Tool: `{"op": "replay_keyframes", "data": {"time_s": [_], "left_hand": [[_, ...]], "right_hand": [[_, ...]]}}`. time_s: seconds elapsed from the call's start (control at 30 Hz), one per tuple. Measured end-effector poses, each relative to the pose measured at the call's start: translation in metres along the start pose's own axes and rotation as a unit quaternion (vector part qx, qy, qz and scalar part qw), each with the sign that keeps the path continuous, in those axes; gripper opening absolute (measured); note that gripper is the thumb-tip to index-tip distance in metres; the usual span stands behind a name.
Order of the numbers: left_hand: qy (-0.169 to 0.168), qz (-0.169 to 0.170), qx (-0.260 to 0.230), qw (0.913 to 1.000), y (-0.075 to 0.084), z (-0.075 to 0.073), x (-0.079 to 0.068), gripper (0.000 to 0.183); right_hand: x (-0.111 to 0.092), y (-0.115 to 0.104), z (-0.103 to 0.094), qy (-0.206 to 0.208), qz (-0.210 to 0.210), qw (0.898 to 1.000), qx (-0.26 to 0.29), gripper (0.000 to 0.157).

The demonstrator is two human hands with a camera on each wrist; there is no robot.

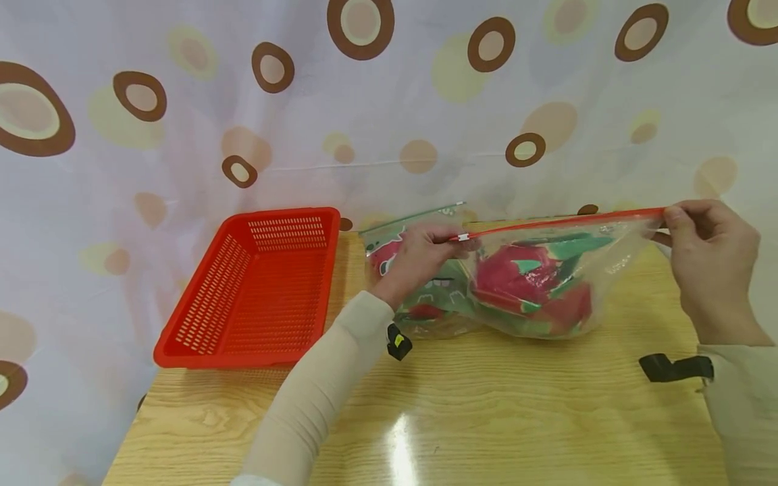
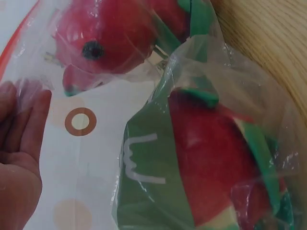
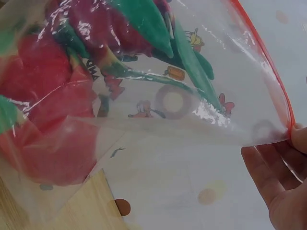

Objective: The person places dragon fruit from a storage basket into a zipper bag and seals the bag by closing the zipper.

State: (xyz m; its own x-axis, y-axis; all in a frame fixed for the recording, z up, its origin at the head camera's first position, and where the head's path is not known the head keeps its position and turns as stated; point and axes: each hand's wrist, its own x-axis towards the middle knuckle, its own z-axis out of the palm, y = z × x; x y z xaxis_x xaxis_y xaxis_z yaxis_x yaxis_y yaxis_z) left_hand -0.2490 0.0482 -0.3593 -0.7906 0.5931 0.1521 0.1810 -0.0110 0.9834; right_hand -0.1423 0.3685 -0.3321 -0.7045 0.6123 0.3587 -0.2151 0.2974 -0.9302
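A clear zip bag (image 1: pixel 614 260) with a red zip strip (image 1: pixel 565 221) holds red and green dragon fruit (image 1: pixel 516 273). My left hand (image 1: pixel 419 260) pinches the strip's left end, beside a white slider (image 1: pixel 464 237). At the other end, my right hand (image 1: pixel 717 263) grips the top corner between thumb and fingers, so the strip is stretched nearly straight. Behind my left hand stands a second printed zip bag (image 1: pixel 446 297) with a green strip, also with dragon fruit (image 2: pixel 211 158) in it. The strip looks closed, but I cannot tell for sure.
A red plastic basket (image 1: pixel 276 297) with slotted walls sits left of the bags on the wooden table (image 1: pixel 516 412). Behind the table hangs a pale curtain (image 1: pixel 389 101) with brown rings. Black straps (image 1: pixel 675 368) stick out at both wrists.
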Motion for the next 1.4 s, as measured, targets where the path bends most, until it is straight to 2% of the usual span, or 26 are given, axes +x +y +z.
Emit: {"op": "replay_keyframes", "data": {"time_s": [0.1, 0.2, 0.3, 0.47, 0.57, 0.67, 0.8, 0.93, 1.0, 1.13, 1.23, 1.33, 1.4], "left_hand": [[-0.005, 0.029, 0.011, 0.9995, -0.001, -0.002, -0.001, 0.022], [0.008, 0.062, 0.063, 0.9961, -0.001, -0.004, -0.003, 0.022], [0.026, 0.084, 0.114, 0.9896, -0.002, -0.004, -0.005, 0.022], [0.040, 0.090, 0.135, 0.9859, -0.002, -0.002, -0.007, 0.023], [0.050, 0.090, 0.132, 0.9859, -0.001, -0.001, -0.008, 0.023], [0.060, 0.087, 0.133, 0.9854, -0.001, -0.001, -0.009, 0.023], [0.077, 0.076, 0.151, 0.9826, -0.001, 0.000, -0.010, 0.022], [0.078, 0.058, 0.143, 0.9848, -0.001, 0.001, -0.012, 0.023], [0.075, 0.053, 0.130, 0.9872, -0.001, 0.002, -0.013, 0.023], [0.077, 0.057, 0.120, 0.9882, -0.001, 0.003, -0.013, 0.023], [0.079, 0.069, 0.124, 0.9867, -0.002, 0.003, -0.014, 0.022], [0.078, 0.063, 0.126, 0.9870, -0.002, 0.003, -0.014, 0.023], [0.076, 0.057, 0.117, 0.9886, -0.003, 0.004, -0.015, 0.023]], "right_hand": [[0.002, 0.001, 0.001, 0.002, -0.009, 1.000, -0.001, 0.011], [0.005, 0.003, 0.003, -0.006, -0.017, 1.000, -0.005, 0.012], [0.006, 0.006, 0.005, -0.014, -0.004, 1.000, -0.007, 0.009], [0.002, 0.006, 0.005, -0.020, 0.017, 0.997, -0.078, 0.008], [-0.003, 0.003, 0.004, -0.019, 0.005, 0.990, -0.142, 0.007], [-0.011, 0.000, 0.006, -0.009, -0.038, 0.980, -0.193, 0.012], [-0.026, -0.008, 0.013, -0.004, -0.115, 0.973, -0.200, 0.024], [-0.045, -0.016, 0.022, -0.020, -0.190, 0.963, -0.188, 0.008], [-0.054, -0.020, 0.029, -0.029, -0.232, 0.955, -0.183, 0.008], [-0.073, -0.024, 0.044, -0.072, -0.303, 0.934, -0.173, 0.012], [-0.086, -0.024, 0.056, -0.120, -0.328, 0.921, -0.171, 0.014], [-0.097, -0.024, 0.068, -0.178, -0.315, 0.916, -0.173, 0.013], [-0.103, -0.024, 0.077, -0.222, -0.274, 0.921, -0.167, 0.009]]}}
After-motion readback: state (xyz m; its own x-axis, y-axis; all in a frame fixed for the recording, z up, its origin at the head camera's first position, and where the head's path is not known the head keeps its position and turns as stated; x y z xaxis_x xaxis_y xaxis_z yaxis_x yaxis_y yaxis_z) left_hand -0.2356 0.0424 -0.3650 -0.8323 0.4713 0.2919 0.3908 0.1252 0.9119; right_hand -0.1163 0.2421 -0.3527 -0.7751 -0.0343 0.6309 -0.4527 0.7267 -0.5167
